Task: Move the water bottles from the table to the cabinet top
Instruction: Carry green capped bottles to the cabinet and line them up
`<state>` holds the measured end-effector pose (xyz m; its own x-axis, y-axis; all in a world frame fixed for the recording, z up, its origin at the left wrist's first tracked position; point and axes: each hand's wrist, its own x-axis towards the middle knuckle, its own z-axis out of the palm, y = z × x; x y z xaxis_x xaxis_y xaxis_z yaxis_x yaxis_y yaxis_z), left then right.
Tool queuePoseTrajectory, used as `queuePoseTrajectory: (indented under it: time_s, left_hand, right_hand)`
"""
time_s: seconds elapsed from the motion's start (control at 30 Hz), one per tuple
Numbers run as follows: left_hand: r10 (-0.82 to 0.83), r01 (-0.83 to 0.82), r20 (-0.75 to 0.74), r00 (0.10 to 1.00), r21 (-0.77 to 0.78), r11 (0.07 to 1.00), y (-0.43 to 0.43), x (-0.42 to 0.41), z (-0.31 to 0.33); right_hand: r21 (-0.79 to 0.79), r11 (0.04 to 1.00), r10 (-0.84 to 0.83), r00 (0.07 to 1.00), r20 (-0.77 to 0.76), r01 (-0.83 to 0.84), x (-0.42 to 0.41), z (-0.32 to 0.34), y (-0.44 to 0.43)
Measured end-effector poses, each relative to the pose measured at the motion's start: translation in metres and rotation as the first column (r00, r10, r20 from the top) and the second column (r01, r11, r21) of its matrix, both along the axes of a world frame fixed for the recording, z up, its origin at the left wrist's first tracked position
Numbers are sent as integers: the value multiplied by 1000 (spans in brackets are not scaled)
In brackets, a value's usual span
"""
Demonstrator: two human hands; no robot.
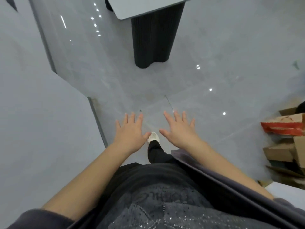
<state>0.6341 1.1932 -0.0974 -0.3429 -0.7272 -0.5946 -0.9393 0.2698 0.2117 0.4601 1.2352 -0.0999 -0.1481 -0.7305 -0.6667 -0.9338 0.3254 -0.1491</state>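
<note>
**Both hands out, nothing in them**

We're looking straight down at a glossy grey floor (214, 63). The left hand (130, 131) and right hand (179, 128) reach forward side by side, palms down and close together but not touching. Fingers on both are straight and spread wide, holding nothing. Between the two thumbs, a white shoe (153, 136) peeks out below a dark trouser leg.

Up ahead, well apart from the hands, a table (145, 7) corner juts in at the top edge, on a dark ribbed pedestal (153, 38). Off to the right, a heap of cardboard boxes (285, 142) sits on the floor. Pale grey panels (33, 113) run along the left. The bottles? This view can't tell us where they are.
</note>
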Motion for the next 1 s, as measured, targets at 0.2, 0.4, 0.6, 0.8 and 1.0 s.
queuePoseTrajectory:
  time_s: [0.2, 0.4, 0.6, 0.8, 1.0]
  left_hand:
    - [151, -151, 17, 988, -20, 988, -81, -7, -1]
    - [288, -289, 34, 957, 34, 957, -147, 15, -7]
    - [313, -314, 17, 949, 44, 948, -246, 54, -20]
    - [234, -237, 46, 971, 76, 969, -361, 103, -14]
    - [186, -190, 57, 981, 85, 978, -442, 125, -5]
  right_hand:
    - [17, 982, 187, 982, -12, -187, -10, -2, -104]
    - [51, 947, 319, 947, -21, -318, 13, -3, -191]
    - [86, 939, 336, 942, -11, -334, 54, -13, -291]
    - [75, 970, 229, 973, 11, -230, 108, -10, -399]
    - [33, 982, 185, 982, 23, -186, 143, -6, -470]
